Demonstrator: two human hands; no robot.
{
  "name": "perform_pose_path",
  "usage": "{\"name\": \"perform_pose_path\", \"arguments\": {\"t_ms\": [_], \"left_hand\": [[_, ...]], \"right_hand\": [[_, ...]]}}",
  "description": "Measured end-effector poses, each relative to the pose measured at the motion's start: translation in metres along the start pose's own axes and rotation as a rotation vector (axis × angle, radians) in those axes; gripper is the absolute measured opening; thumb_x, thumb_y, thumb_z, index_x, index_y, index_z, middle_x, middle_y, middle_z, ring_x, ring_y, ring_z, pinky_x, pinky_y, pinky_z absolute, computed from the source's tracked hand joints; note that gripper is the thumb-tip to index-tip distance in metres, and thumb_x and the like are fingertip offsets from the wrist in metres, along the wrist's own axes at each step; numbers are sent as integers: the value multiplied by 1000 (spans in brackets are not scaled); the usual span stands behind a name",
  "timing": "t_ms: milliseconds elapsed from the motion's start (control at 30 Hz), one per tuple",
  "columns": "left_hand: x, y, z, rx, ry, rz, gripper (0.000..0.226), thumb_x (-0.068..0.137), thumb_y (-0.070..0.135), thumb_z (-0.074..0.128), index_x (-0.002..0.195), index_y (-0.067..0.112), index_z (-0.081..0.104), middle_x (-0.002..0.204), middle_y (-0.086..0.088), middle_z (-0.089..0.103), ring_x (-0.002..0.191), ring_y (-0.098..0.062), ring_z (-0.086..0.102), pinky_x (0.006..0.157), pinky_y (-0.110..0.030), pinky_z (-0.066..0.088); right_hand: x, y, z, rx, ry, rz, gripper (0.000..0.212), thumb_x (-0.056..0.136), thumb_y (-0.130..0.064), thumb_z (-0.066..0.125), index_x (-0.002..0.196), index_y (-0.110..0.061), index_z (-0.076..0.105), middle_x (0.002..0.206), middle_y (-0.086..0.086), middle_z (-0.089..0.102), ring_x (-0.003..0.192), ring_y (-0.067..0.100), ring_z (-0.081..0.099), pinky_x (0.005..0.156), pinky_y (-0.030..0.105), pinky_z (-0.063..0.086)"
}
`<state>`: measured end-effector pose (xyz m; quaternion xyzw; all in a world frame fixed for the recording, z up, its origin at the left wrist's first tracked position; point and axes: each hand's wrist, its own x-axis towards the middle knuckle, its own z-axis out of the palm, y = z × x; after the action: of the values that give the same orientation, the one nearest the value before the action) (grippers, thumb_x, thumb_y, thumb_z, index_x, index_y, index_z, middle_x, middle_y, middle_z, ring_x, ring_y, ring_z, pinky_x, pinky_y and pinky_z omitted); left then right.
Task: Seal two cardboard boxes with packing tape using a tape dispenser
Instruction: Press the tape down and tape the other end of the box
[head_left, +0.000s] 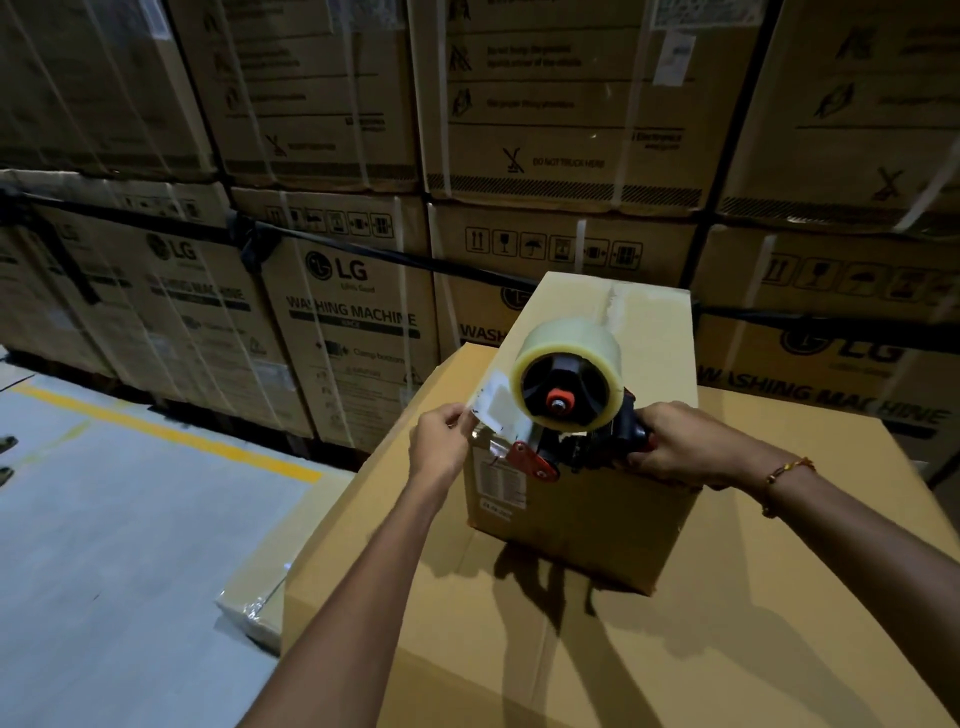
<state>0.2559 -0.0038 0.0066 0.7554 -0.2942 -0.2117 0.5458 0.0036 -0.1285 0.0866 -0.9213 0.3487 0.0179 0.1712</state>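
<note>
left hand (439, 441) pinches free end of clear tape (496, 402), right hand (670, 441) grips black-and-red tape dispenser (571, 436) over small brown cardboard box (587, 514) at large flat carton's (675, 649) far edge; keep tape taut, anchor it on the near face, centred on seam.

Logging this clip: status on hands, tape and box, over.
Right hand grips tape dispenser handle. Left hand pinches tape end at small box top edge. Small box sits on large box. Nothing blocking.

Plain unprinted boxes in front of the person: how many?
3: small box under the tape dispenser, large box beneath it, low box at left; others may be hidden.
</note>
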Motion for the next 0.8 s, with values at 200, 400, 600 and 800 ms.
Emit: {"name": "perform_pose_path", "arguments": {"t_ms": [200,400,600,800], "left_hand": [[-5,12,26,-45,245,-248,34,90,10,50,59,18,39,70,-3,48,62,-22,34,57,-31,26],[16,1,28,-333,299,-458,22,82,20,42,78,13,62,86,-15,67,67,-25,53,57,-32,43],[4,10,28,-301,281,-388,21,93,18,52,93,9,72,97,-15,72,80,-30,66,69,-38,57],[6,-1,35,-60,265,-235,39,89,45,69,118,18,73,105,-8,74,97,-31,69,69,-32,52]], "right_hand": [[2,-7,-13,-119,-21,-73,29,93,-40,70,78,-29,48,78,-2,57,68,16,54,53,28,35],[8,-2,-15,-72,-46,-121,20,92,-39,69,87,-25,55,85,6,66,69,24,67,51,26,42],[-5,9,-27,-122,-68,-109,19,93,-33,65,101,-17,58,77,9,70,57,25,69,48,35,56],[-58,57,-42,-56,-83,-18,12,96,-31,66,96,-22,58,70,5,68,47,14,61,41,22,48]]}}
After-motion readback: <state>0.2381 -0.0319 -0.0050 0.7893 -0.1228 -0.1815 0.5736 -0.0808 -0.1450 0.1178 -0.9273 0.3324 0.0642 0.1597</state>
